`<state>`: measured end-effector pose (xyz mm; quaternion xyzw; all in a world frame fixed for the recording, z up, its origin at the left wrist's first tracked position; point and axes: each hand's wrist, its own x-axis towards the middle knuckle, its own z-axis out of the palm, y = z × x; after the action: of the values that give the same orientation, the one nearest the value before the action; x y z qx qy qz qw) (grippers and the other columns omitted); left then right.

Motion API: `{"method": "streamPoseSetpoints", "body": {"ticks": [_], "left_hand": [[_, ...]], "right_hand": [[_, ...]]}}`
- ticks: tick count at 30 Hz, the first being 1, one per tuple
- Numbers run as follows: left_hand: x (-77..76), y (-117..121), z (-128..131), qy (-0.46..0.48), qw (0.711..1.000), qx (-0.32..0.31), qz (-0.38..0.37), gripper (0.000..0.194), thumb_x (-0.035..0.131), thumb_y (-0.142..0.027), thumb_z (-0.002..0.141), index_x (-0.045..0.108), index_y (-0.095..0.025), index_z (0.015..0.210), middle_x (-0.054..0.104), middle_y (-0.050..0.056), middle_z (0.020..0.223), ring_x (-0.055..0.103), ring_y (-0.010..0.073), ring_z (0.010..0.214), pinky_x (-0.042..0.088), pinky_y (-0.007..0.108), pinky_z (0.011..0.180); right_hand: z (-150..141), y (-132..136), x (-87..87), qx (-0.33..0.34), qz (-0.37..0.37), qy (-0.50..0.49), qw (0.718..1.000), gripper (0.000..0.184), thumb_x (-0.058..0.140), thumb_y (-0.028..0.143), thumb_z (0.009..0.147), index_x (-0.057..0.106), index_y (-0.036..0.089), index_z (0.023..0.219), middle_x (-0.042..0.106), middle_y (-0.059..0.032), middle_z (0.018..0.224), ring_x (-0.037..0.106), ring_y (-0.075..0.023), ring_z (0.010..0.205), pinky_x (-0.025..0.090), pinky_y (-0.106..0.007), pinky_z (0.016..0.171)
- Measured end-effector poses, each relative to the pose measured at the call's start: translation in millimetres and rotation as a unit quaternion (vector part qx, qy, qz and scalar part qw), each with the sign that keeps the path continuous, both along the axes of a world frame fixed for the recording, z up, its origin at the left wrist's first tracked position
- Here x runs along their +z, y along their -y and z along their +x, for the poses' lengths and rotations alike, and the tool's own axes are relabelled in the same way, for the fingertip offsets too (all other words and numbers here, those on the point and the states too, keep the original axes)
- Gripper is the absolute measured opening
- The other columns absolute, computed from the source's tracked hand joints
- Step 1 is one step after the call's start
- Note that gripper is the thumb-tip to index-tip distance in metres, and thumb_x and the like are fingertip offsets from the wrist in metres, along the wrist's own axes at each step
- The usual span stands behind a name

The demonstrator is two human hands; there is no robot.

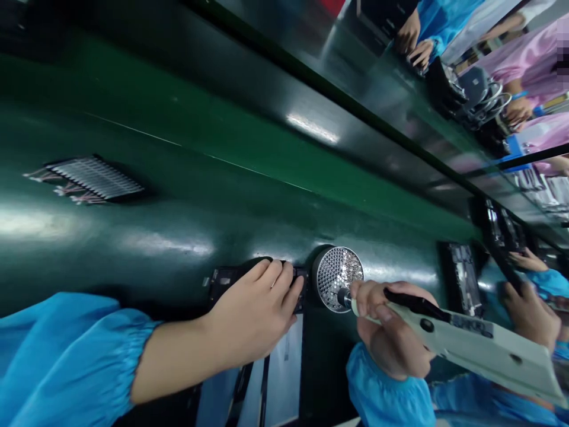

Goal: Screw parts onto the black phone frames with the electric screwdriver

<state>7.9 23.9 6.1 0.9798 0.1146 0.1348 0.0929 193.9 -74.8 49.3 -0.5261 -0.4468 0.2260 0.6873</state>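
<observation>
My left hand [253, 314] lies over a black rectangular device frame [224, 282], with the fingers curled across its far side and most of it hidden. My right hand [384, 323] grips a pale green electric screwdriver [482, 338] with a black cable along its top. The screwdriver's metal bit end [344, 298] touches the rim area of a round perforated metal screw dish [338, 277], which holds many small screws. The dish stands between my two hands on the dark green bench [249, 225].
A second black frame [464, 279] lies beyond the screwdriver. White sheets [284, 367] lie under my left wrist. A ribbed strip with wires [95, 178] sits far along the bench. A co-worker's hands [528, 311] work at the right, and other people in blue and pink stand beyond the bench.
</observation>
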Motion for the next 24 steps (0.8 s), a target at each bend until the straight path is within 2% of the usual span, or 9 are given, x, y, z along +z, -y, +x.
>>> {"method": "streamPoseSetpoints", "body": {"ticks": [17,24], "left_hand": [[0.6,-0.8,2.4,0.011,1.000,0.004,0.005,0.049,0.059,-0.043,0.094,0.069,-0.005,0.124,0.070,0.023,0.118,0.064,0.0368,0.106,0.048,0.046,0.091],[0.0,-0.6,1.7,0.011,1.000,0.005,0.009,0.050,0.058,-0.043,0.094,0.069,-0.005,0.123,0.069,0.023,0.120,0.064,0.0365,0.104,0.050,0.045,0.088]], "right_hand": [[0.9,-1.4,-1.9,-0.005,-0.016,0.019,1.000,0.026,0.056,0.008,0.083,0.064,0.020,0.105,0.055,0.0028,0.063,0.053,-0.0136,0.052,0.048,-0.033,0.059],[0.0,0.0,-2.5,-0.012,-0.012,0.013,1.000,0.031,0.053,0.007,0.081,0.064,0.018,0.108,0.057,0.0023,0.063,0.054,-0.0141,0.054,0.048,-0.034,0.061]]}}
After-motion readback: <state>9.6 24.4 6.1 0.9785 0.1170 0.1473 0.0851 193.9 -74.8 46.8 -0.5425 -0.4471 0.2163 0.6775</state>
